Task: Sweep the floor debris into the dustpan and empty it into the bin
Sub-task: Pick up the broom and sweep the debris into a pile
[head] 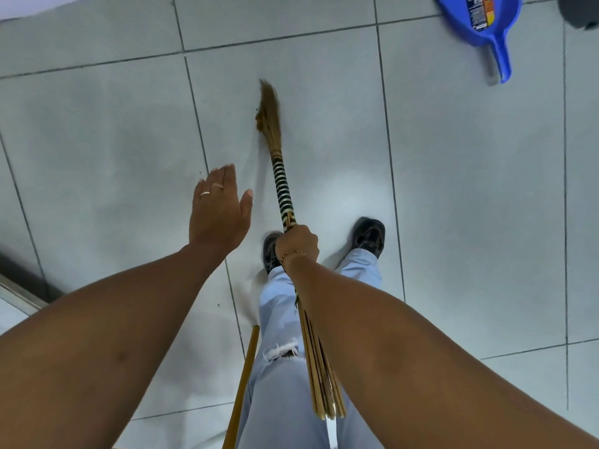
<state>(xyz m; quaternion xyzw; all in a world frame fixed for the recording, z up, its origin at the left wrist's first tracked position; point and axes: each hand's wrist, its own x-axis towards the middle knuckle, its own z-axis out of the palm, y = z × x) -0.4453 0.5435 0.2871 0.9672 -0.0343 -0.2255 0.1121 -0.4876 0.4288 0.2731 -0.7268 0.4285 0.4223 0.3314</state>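
Note:
My right hand [296,244] is shut on a straw broom [282,186] at the end of its black-and-white banded grip. The brown bristle head [268,108] touches the grey tiled floor ahead of me, and the loose stick ends trail back under my forearm. My left hand [220,210] hovers flat beside the broom, fingers together, holding nothing. A blue dustpan [483,17] lies on the floor at the far upper right, its handle pointing toward me. A few small dark specks of debris [200,173] dot the tiles near my left hand. No bin is clearly in view.
My two dark shoes [369,234] stand just behind the broom. A thin wooden stick [243,384] leans by my left leg. A dark object [580,11] sits at the top right corner. A dark threshold strip [22,280] runs along the left edge.

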